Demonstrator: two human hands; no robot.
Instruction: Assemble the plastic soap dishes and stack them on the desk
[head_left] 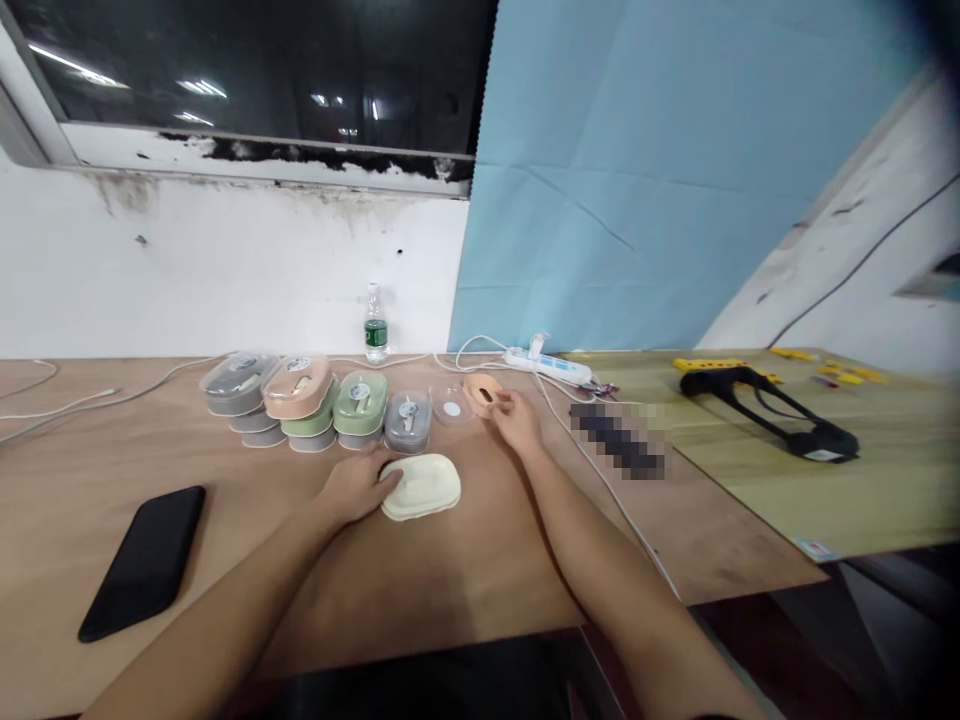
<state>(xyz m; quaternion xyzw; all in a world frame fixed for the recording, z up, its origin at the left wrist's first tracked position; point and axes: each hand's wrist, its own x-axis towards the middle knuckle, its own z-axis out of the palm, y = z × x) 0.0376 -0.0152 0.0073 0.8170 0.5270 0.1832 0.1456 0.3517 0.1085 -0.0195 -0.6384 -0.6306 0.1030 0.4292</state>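
Note:
A cream oval shallow tray or lid (431,487) lies in front of me on the brown tabletop. My left hand (351,488) grips its left edge, thumb on top and the other fingers partly hidden. Farther back, my right hand (517,422) pinches the near right edge of a peach oval lid (478,388) with a dark slot in it. Left of that lid lies a clear plastic cover (448,407) with a white round label. Close by stands a single grey lunch box (407,424) with a clear cover.
Stacked lunch boxes in grey, peach (298,390) and green (360,405) stand at the back left. A water bottle (376,325) and power strip (551,367) are near the wall. A black phone (146,562) lies left, a black frame (772,400) right. Cables cross the table.

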